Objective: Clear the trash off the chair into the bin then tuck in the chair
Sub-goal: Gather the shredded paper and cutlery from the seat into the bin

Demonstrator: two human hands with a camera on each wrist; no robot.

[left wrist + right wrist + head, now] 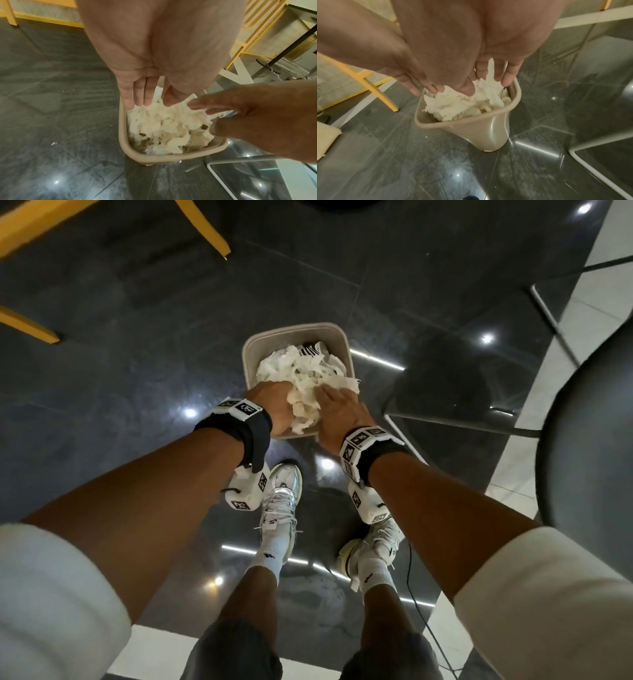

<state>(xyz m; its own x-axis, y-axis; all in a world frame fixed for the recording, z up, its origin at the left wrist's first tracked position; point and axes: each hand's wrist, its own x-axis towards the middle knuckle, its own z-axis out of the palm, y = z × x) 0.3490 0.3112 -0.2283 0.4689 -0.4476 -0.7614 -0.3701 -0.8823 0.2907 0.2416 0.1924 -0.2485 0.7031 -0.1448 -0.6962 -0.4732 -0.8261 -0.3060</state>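
A beige bin stands on the dark floor, heaped with crumpled white paper trash. Both hands are over its near side. My left hand points straight fingers down onto the paper, fingertips touching it. My right hand presses the heap from the right with fingers spread, and a strip of paper pokes up between them. In the right wrist view the right hand is sunk into the trash above the bin. The dark chair seat is at the right edge.
The chair's pale metal tube frame lies on the floor just right of the bin. Yellow wooden furniture legs stand at the far left. My feet in white sneakers are behind the bin. A thin cable runs by the right foot.
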